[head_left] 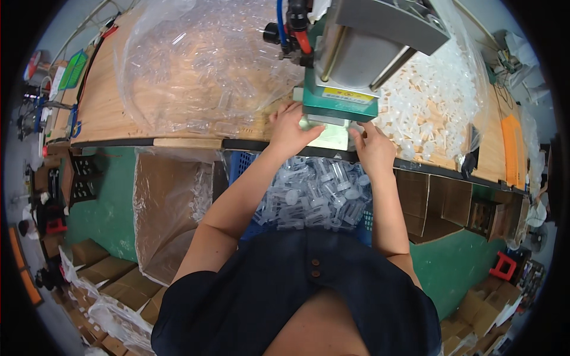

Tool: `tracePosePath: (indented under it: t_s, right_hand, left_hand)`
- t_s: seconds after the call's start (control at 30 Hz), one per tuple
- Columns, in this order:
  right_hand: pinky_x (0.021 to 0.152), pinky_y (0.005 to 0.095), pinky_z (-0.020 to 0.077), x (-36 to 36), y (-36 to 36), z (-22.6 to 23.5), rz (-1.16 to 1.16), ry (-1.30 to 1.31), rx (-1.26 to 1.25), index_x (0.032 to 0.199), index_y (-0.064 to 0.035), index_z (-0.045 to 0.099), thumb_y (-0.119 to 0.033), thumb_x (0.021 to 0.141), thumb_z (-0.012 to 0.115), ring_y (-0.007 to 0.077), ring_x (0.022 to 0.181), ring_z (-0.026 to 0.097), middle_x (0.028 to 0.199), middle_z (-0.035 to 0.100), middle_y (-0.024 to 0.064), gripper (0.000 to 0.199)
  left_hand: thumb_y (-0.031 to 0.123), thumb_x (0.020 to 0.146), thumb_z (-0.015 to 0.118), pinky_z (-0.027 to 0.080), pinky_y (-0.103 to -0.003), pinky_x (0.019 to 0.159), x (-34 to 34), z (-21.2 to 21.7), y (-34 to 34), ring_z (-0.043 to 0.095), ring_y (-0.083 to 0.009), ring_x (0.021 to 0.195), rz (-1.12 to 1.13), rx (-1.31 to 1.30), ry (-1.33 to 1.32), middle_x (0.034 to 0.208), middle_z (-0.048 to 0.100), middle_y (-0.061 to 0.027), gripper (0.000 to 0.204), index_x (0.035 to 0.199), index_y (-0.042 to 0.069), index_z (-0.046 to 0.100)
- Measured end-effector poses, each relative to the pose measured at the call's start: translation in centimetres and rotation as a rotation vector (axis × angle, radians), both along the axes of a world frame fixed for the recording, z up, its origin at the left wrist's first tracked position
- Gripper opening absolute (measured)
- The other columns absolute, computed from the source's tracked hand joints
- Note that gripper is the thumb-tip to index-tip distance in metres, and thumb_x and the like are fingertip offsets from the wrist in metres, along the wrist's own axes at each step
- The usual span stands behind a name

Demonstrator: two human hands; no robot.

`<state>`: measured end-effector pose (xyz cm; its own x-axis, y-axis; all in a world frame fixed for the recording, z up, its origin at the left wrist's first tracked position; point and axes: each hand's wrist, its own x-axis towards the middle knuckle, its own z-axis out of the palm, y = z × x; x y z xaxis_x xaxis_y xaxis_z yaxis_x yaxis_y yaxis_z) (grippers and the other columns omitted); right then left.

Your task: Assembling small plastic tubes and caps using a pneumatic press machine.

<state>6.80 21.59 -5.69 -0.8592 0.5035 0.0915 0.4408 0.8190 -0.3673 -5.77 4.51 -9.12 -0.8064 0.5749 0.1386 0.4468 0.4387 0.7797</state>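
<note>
A bench press with a green head [339, 105] and a grey cylinder [359, 56] stands at the bench's front edge. Under its head is a pale, lit base plate [331, 137]. My left hand [290, 132] rests at the plate's left side, thumb stretched over it and fingers spread apart; its farther fingertips are partly hidden. At the plate's right side is my right hand [375, 148], thumb and forefinger bent close together by the press. Whatever lies between them is too small to make out.
Clear plastic tubes [231, 89] lie in a plastic bag at the back left. Small white parts [430, 101] are heaped on the right. Below the bench edge, a blue basket [240, 166] holds many capped clear tubes [320, 193]. A bag-lined carton [160, 207] stands left; cartons [439, 204] stand right.
</note>
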Motion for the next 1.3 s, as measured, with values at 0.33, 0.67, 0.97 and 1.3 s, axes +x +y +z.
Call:
tracePosePath:
  t_s: [0.33,0.67,0.97,1.3]
  right_hand:
    - [0.06,0.0354,0.0488,0.3,3.6,0.4,0.242,0.159,-0.276,0.092,-0.0073,0.064,-0.02,0.086,0.066,0.0243,0.069,0.064,0.077,0.063,0.0093,0.014]
    - [0.066,0.0266,0.0499,0.4,1.5,-1.4,-0.012,0.803,-1.177,0.1,-0.0025,0.055,-0.013,0.097,0.054,0.0131,0.078,0.062,0.089,0.064,0.0083,0.011]
    - [0.068,0.0258,0.0491,1.1,3.2,-0.5,-0.11,0.846,-1.079,0.112,-0.0026,0.054,-0.017,0.095,0.058,0.0131,0.079,0.059,0.098,0.062,0.0077,0.022]
    - [0.079,0.0233,0.0452,0.2,-3.3,-0.3,0.326,0.684,-1.219,0.124,-0.002,0.053,-0.005,0.086,0.066,0.0099,0.093,0.054,0.108,0.055,0.0032,0.04]
  left_hand:
    - [0.016,0.069,0.069,0.048,-0.042,0.089,-7.5,3.4,-9.1,0.056,-0.0318,0.107,-0.152,-0.772,0.321,0.113,0.063,-0.0118,0.04,0.108,0.008,0.064]
    - [-0.006,0.083,0.064,0.051,-0.028,0.085,2.2,2.4,-3.1,0.062,-0.0156,0.097,-0.133,0.726,-0.874,0.105,0.062,-0.0073,0.039,0.118,0.003,0.05]
    - [-0.004,0.084,0.065,0.05,-0.031,0.092,3.0,1.0,-1.8,0.06,-0.017,0.102,-0.128,0.777,-0.993,0.111,0.058,-0.0077,0.038,0.118,0.003,0.05]
    - [0.008,0.074,0.075,0.048,-0.035,0.086,2.3,3.4,-0.7,0.06,-0.0219,0.103,-0.302,0.286,-0.183,0.109,0.061,-0.01,0.047,0.117,0.006,0.056]
